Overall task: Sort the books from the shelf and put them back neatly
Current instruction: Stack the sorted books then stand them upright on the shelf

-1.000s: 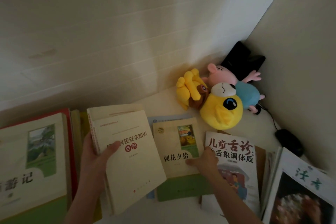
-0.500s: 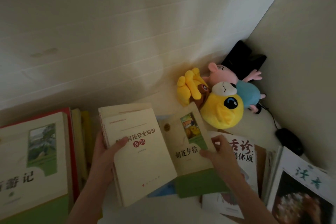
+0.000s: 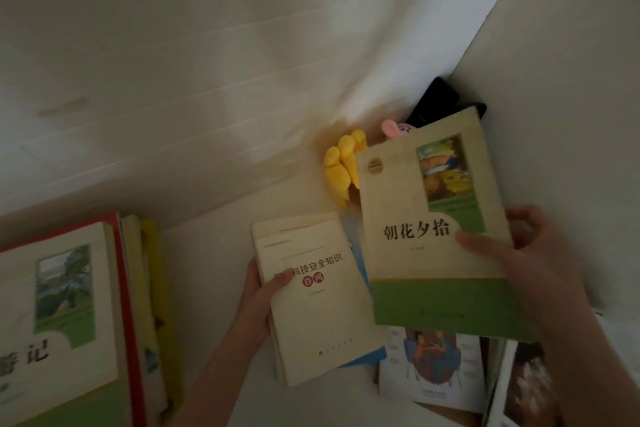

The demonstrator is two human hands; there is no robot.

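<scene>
Grips the green-and-cream book (image 3: 426,218) by its right edge in the right hand (image 3: 540,263), raised over the loose books (image 3: 433,367), probably to join the cream books (image 3: 318,305) clasped by the left hand (image 3: 266,291) just beside it on the surface (image 3: 214,270)

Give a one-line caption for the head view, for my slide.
Right hand holds a green-and-cream book, left hand grips a cream book; a yellow plush toy lies behind.

green book (image 3: 433,253) reads 朝花夕拾; cream book (image 3: 322,315) 百问
</scene>
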